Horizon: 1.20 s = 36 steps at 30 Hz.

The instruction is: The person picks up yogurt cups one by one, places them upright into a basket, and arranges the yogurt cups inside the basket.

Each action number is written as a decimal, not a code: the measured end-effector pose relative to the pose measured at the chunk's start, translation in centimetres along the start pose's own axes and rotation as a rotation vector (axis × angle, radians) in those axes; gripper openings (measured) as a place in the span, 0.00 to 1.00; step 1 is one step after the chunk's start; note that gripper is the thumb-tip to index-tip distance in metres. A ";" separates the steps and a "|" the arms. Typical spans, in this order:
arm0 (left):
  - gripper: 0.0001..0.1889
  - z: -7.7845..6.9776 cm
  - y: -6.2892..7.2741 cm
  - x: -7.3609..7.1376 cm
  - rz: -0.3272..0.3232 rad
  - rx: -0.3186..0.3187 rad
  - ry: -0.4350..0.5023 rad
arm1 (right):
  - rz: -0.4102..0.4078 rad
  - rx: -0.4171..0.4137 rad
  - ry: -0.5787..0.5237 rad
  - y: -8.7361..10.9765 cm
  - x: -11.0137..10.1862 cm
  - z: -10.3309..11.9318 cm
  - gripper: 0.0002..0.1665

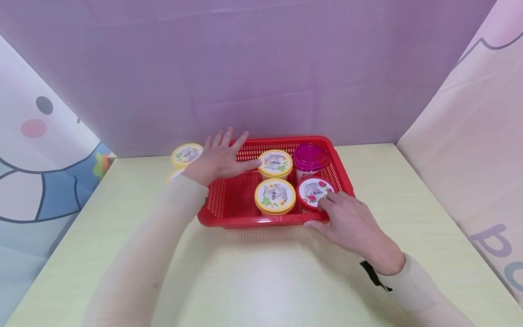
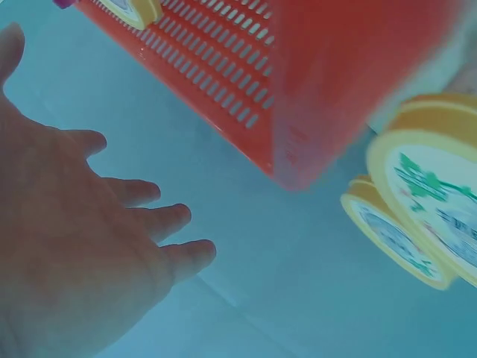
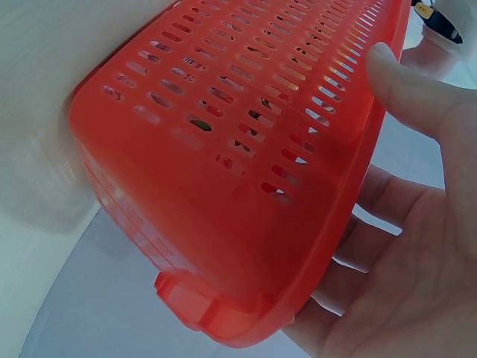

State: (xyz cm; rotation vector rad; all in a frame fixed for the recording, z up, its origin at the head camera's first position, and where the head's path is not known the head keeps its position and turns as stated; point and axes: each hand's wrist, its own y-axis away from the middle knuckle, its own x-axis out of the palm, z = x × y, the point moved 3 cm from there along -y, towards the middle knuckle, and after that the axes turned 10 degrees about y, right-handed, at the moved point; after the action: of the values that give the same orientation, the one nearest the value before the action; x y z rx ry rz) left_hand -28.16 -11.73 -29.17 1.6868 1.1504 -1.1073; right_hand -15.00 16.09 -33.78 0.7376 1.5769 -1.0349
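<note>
A red perforated plastic basket (image 1: 241,221) stands on the table. My right hand (image 1: 351,225) holds its front rim near the right corner; in the right wrist view the thumb is outside the wall and the fingers reach over the rim. Under those fingers is a tub with a red strawberry lid (image 1: 312,193). My left hand (image 1: 222,161), fingers spread, is over the basket's left end and holds nothing. Two yellow-lidded tubs (image 1: 275,163) (image 1: 275,196) and a tub with a magenta lid (image 1: 311,156) sit in the basket's right half.
Outside the basket on the left stand two more yellow-lidded tubs, one (image 1: 187,155) at the back and another (image 1: 175,175) partly hidden by the left wrist. A purple cloth wall (image 1: 261,81) rises right behind the basket. Printed cloth panels (image 1: 482,159) flank the pale table (image 1: 261,281).
</note>
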 end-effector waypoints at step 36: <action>0.46 9.9 4.6 0.7 -0.017 -0.072 0.071 | -0.028 -0.020 0.006 0.0 0.1 0.0 0.26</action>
State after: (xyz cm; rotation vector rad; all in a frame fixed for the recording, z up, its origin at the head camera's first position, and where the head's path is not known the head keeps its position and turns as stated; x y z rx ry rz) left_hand -25.80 -21.99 -32.22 1.6748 1.2370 -1.0113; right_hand -15.02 16.14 -33.88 0.7067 1.6047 -1.0366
